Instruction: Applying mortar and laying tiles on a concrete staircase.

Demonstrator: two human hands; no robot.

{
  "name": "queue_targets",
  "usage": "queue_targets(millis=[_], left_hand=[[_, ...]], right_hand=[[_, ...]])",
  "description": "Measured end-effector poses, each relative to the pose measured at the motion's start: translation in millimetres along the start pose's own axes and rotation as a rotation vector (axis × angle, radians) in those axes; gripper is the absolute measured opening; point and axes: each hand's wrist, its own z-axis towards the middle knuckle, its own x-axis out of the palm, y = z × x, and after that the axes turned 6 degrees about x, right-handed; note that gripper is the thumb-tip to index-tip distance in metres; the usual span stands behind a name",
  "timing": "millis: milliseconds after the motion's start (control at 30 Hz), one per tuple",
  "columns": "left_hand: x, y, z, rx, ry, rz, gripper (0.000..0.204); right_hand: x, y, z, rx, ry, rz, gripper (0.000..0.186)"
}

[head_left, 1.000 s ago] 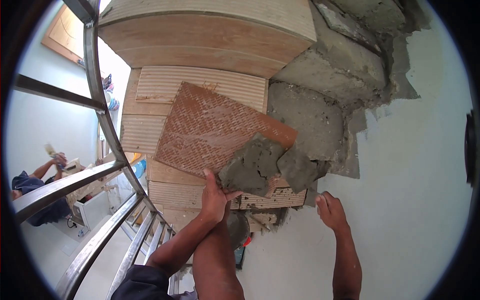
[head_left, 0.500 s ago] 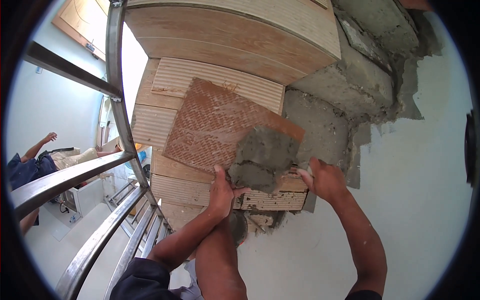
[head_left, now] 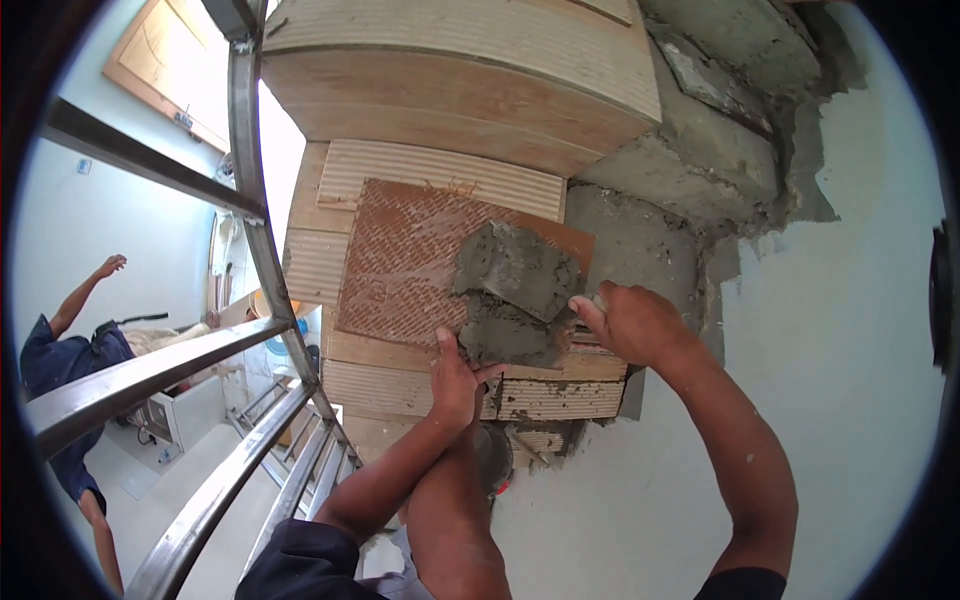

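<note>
I hold a square brown tile (head_left: 400,262) back side up, its ribbed underside facing me, over the stair steps. My left hand (head_left: 455,385) grips the tile's lower edge from below, thumb on top. A thick lump of grey mortar (head_left: 512,300) sits on the tile's right half. My right hand (head_left: 635,325) rests at the mortar's right edge with its fingers curled against it. The fingertips are hidden, so I cannot tell whether they hold anything.
Wood-look tiled steps (head_left: 450,80) rise ahead, and a laid grooved tile (head_left: 560,398) lies just below the hands. Bare steps coated in grey mortar (head_left: 690,170) meet the white wall (head_left: 850,350) on the right. A metal railing (head_left: 250,200) runs along the left. A person in a blue shirt (head_left: 60,370) stands below it.
My right hand, open and away at the lower right a second ago, has moved up to the mortar on the tile. The view has shifted slightly; the person below has raised an arm.
</note>
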Motion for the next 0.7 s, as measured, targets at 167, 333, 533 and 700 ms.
queue_targets(millis=[167, 333, 533, 700], left_hand=[[9, 1, -2, 0.036, -0.068, -0.02, 0.089], [10, -1, -3, 0.055, -0.051, -0.014, 0.086], [12, -3, -5, 0.054, -0.039, -0.024, 0.085], [11, -3, -4, 0.031, -0.044, -0.053, 0.083]], right_hand=[[-12, -19, -18, 0.123, 0.017, -0.139, 0.06], [-1, -42, -20, 0.162, -0.02, -0.135, 0.059], [33, -70, -15, 0.117, -0.078, 0.039, 0.063], [61, -95, -18, 0.034, -0.098, 0.325, 0.066]])
